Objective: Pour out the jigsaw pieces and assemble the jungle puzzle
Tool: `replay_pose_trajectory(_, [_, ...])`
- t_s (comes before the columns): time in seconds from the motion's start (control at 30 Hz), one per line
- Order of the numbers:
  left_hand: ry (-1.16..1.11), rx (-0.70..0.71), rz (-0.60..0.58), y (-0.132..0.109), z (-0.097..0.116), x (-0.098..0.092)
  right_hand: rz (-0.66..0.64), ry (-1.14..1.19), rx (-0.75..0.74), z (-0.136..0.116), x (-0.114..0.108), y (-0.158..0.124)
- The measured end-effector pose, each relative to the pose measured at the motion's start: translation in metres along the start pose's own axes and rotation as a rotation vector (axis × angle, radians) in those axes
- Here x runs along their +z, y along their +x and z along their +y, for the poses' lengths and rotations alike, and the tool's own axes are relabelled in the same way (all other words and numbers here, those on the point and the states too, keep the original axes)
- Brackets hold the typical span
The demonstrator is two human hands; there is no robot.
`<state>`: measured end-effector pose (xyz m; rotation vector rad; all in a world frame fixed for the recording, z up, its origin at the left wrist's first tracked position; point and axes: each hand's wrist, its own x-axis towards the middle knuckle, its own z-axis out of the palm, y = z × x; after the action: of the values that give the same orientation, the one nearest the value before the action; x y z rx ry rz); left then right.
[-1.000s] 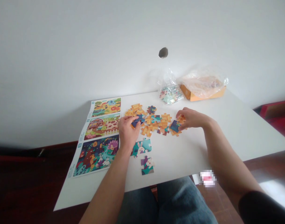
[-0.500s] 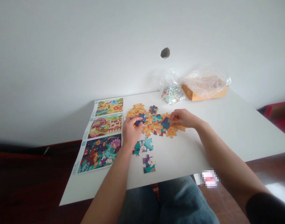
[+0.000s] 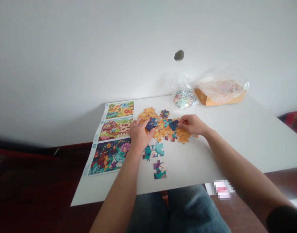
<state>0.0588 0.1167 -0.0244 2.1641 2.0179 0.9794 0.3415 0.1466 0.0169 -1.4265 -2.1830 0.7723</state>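
Observation:
My left hand [image 3: 140, 132] is at the left of a heap of jigsaw pieces [image 3: 166, 131], with thumb and index finger on a dark blue puzzle piece [image 3: 150, 126]. Between the closed fingertips of my right hand [image 3: 190, 124], another dark blue puzzle piece [image 3: 174, 125] is pinched over the heap. Most pieces in the heap lie with their orange backs up. Nearer to me, a joined rabbit section [image 3: 153, 151] lies picture side up. Below it is a separate white-rabbit piece [image 3: 160, 169].
A sheet with three printed pictures [image 3: 111, 157] lies on the white table [image 3: 187, 168] at the left. At the back stand a clear bag of pieces [image 3: 185, 98] and an orange box [image 3: 218, 99] with plastic over it, against the wall [image 3: 90, 58].
The view has shifted slightly, so everything sits further right. My left fingers have spread somewhat and show more of the dark blue piece. My right hand keeps its pinch.

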Motion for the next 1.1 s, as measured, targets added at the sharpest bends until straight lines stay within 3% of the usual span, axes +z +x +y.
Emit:
replay_pose_trajectory(0.2, [-0.030, -0.010, -0.021, 0.000, -0.001, 0.003, 0.018, -0.182, -0.117, 0.005, 0.000, 0.001])
replay_pose_trajectory(0.33, [-0.068, 0.001, 0.002, 0.003, -0.004, 0.004, 0.197, -0.281, -0.052, -0.002, 0.012, 0.002])
replay_pose_trajectory(0.4, [-0.110, 0.017, 0.019, 0.005, -0.005, 0.004, 0.233, -0.304, -0.102, -0.013, 0.024, 0.004])
replay_pose_trajectory(0.57, [-0.198, -0.047, 0.069, 0.007, -0.008, 0.004, 0.069, -0.301, -0.291, -0.032, 0.051, 0.013])
replay_pose_trajectory(0.97, [-0.441, -0.327, 0.240, 0.011, -0.010, -0.004, 0.154, -0.250, -0.103, -0.013, 0.042, 0.014])
replay_pose_trajectory(1.1, [-0.506, -0.265, 0.151, 0.010, -0.008, -0.007, 0.215, -0.289, -0.096, -0.017, 0.041, 0.011])
